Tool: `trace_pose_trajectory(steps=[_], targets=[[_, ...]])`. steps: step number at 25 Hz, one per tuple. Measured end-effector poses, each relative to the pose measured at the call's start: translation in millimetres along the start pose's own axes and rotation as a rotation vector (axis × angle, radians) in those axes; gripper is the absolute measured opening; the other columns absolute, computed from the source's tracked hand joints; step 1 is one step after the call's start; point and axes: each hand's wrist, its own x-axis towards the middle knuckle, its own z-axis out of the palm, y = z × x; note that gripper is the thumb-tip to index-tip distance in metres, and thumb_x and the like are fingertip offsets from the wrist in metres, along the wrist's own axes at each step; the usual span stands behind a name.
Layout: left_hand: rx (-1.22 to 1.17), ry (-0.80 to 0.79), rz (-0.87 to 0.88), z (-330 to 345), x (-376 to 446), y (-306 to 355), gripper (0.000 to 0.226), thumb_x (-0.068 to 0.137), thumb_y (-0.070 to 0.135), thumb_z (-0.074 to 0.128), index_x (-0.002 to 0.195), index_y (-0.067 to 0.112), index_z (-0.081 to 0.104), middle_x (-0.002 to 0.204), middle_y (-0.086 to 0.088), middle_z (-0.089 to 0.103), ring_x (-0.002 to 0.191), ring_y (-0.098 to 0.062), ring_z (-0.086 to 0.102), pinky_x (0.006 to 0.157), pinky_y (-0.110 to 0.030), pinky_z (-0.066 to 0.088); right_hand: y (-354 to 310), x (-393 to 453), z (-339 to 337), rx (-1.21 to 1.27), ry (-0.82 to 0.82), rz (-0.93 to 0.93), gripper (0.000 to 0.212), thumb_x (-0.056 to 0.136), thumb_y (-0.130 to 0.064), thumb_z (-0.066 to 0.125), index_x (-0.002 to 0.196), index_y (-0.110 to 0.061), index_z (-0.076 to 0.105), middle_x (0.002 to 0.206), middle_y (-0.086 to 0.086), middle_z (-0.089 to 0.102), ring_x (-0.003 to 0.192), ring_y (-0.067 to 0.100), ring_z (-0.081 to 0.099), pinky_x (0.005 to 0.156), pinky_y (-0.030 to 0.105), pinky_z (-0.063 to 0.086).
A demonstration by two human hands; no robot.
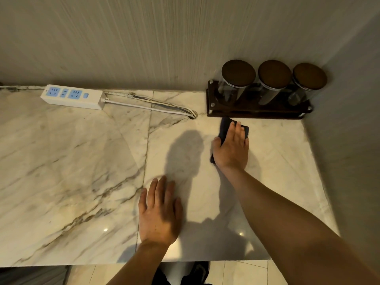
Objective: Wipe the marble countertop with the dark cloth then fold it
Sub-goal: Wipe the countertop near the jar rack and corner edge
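Wiping seems underway: right hand (231, 150), fingers straight, presses dark blue cloth (225, 126) on white veined marble countertop (72, 161), far right; left hand (159, 210) flat, empty; folding undone.

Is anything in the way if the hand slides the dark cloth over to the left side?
Straight to the left, nothing visible blocks the dark cloth under the right hand. Further back lie the cable and the power strip; nearer the front rests the left hand, flat on the marble countertop.

Grey-veined white countertop (72, 161), dark navy cloth (225, 125).
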Motion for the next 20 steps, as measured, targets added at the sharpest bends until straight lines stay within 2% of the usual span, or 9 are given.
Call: trace_pose_trajectory(steps=[3, 7, 14, 20], targets=[[-0.01, 0.014, -0.004, 2, 0, 0, 0.046, 0.091, 0.032, 0.044, 0.129, 0.012, 0.056, 0.141, -0.015, 0.051, 0.136, -0.033, 0.038, 0.114, -0.052, 0.021, -2, -11, 2, 0.027, 0.052, 0.128, 0.066, 0.098, -0.04, 0.028, 0.153, -0.013, 0.005, 0.163, 0.007, 0.004, 0.148, 0.022, 0.001, 0.12, 0.042, 0.004], [-0.013, 0.035, -0.005, 3, 0, 0, 0.046, 0.091, 0.033, 0.043, 0.13, 0.012, 0.056, 0.14, -0.014, 0.052, 0.136, -0.032, 0.037, 0.114, -0.051, 0.021, 3, -31, 2, 0.021, 0.079, 0.194, 0.067, 0.098, -0.039, 0.029, 0.153, -0.011, 0.005, 0.163, 0.008, 0.005, 0.148, 0.022, 0.002, 0.12, 0.042, 0.004], [0.014, -0.01, -0.032, -1, 1, 3, 0.051, 0.091, 0.034, 0.038, 0.132, 0.01, 0.054, 0.14, -0.014, 0.052, 0.133, -0.033, 0.041, 0.114, -0.05, 0.022, 22, -85, 3, 0.049, 0.097, 0.226, 0.068, 0.098, -0.038, 0.033, 0.153, -0.009, 0.006, 0.162, 0.009, 0.007, 0.148, 0.021, 0.004, 0.12, 0.04, 0.003], [0.003, -0.056, -0.053, -3, 1, 4, 0.054, 0.091, 0.037, 0.032, 0.133, 0.009, 0.051, 0.142, -0.013, 0.05, 0.136, -0.033, 0.038, 0.114, -0.051, 0.02, 41, -134, 2, 0.004, 0.094, 0.177, 0.068, 0.098, -0.036, 0.037, 0.152, -0.006, 0.008, 0.161, 0.012, 0.011, 0.148, 0.023, 0.008, 0.12, 0.037, 0.002]])
